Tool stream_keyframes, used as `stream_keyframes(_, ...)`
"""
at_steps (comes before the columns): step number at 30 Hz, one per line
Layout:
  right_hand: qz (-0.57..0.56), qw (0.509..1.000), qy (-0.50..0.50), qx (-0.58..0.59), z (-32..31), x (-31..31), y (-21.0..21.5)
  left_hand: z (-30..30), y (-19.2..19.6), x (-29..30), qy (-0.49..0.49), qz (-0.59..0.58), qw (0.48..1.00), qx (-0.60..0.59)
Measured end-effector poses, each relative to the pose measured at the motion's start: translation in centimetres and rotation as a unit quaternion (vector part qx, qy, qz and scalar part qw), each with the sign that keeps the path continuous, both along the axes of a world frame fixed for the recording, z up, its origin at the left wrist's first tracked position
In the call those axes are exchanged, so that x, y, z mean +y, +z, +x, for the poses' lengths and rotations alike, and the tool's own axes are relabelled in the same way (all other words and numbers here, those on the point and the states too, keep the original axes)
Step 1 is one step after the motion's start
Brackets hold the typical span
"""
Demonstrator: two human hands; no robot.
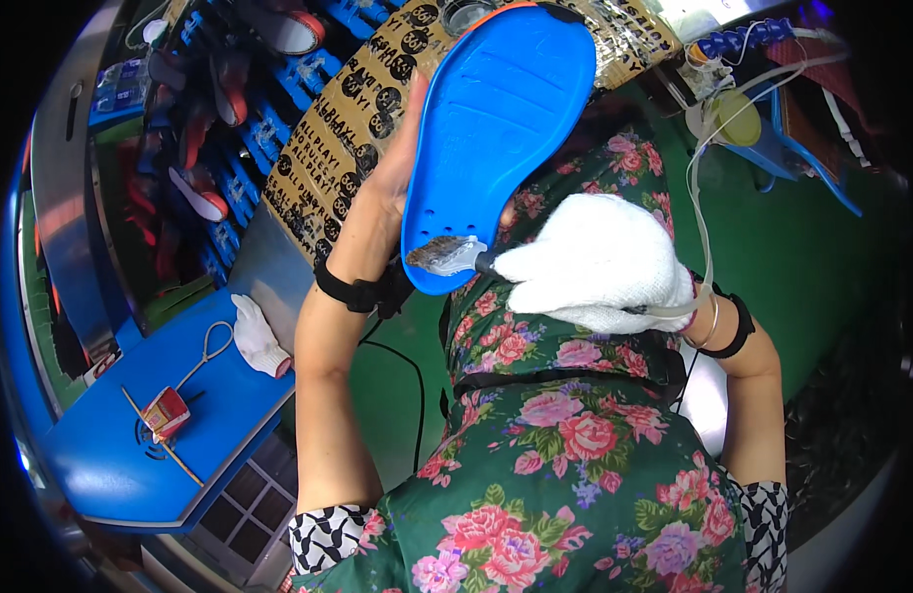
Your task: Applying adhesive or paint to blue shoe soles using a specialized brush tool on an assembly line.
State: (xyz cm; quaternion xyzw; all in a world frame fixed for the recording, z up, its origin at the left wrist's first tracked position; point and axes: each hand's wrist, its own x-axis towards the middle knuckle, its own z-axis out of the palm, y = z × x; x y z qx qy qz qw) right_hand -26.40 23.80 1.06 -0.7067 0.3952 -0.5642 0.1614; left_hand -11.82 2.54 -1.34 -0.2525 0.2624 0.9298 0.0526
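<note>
Floral apron [565, 465] fills the lower frame; above it, at upper centre, the bare left hand [392, 183] grips a blue sole [501, 119] while the gloved right hand [595, 262] clasps a brush [446, 255] whose wet bristles could drip onto the apron.

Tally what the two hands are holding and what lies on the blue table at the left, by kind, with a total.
Blue shoe soles: 1, held up by the bare left hand, sole
Brushes: 1, in the gloved right hand, brush
White gloves: 2, one worn on the right hand, one lying on the blue table
Small red cartons: 1
Total: 5
</note>
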Motion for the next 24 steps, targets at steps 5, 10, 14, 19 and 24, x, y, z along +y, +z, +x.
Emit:
stream_keyframes(5,0.086,0.988,0.042,-0.125,-0.4,-0.7,0.3,0.3,-0.5,0.5,-0.002,0.11,0.986,0.126)
stream_keyframes(10,0.222,0.938,0.035,-0.265,-1.3,-0.7,0.2,-1.3,2.2,3.0,0.013,-0.19,0.981,-0.03)
stream_keyframes(14,0.26,0.922,0.046,-0.283,-2.6,-1.1,-0.3,-1.1,1.9,3.7,0.002,-0.187,0.981,-0.056)
stream_keyframes(19,0.347,0.877,0.054,-0.328,-3.8,-1.1,0.2,-0.7,0.7,4.0,0.012,-0.172,0.981,-0.094)
stream_keyframes(24,0.351,0.878,-0.002,-0.325,-6.4,-0.9,-0.3,0.9,-1.1,3.9,-0.028,-0.006,0.997,-0.071)
